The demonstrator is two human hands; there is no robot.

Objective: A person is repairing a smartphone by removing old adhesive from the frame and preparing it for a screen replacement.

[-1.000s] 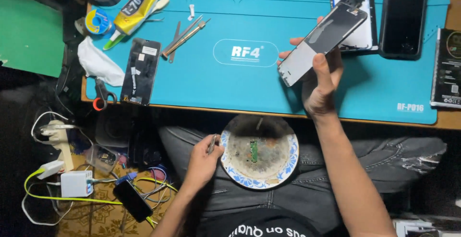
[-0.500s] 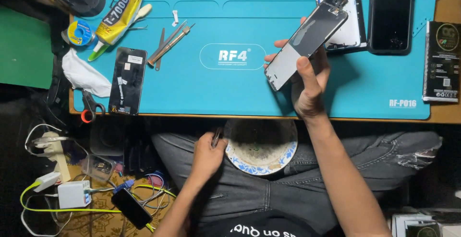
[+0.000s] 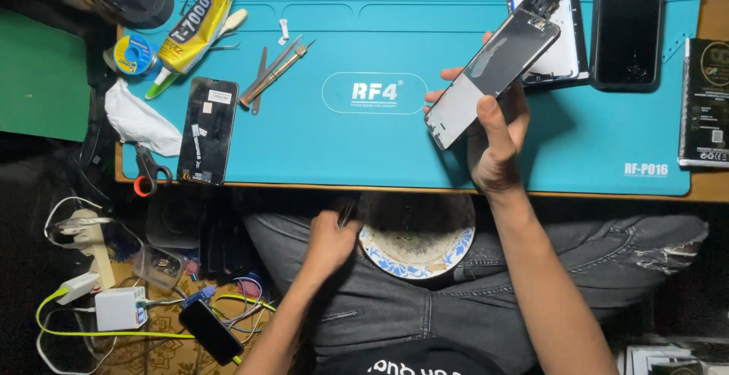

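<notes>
A teal silicone work mat (image 3: pixel 364 147) with white markings covers a tan wooden table (image 3: pixel 702 185). The phone frame (image 3: pixel 490 79) shows a dark grey back with a pale patch. The plate (image 3: pixel 414 257) is white with a blue patterned rim and a brownish middle. The glue tube (image 3: pixel 194 33) is yellow with a red cap, beside a crumpled white tissue (image 3: pixel 140 120). The scissors (image 3: pixel 148 171) have black and orange handles. The jeans (image 3: pixel 607 246) are grey and ripped. A green board (image 3: pixel 45 79) lies at the left.
</notes>
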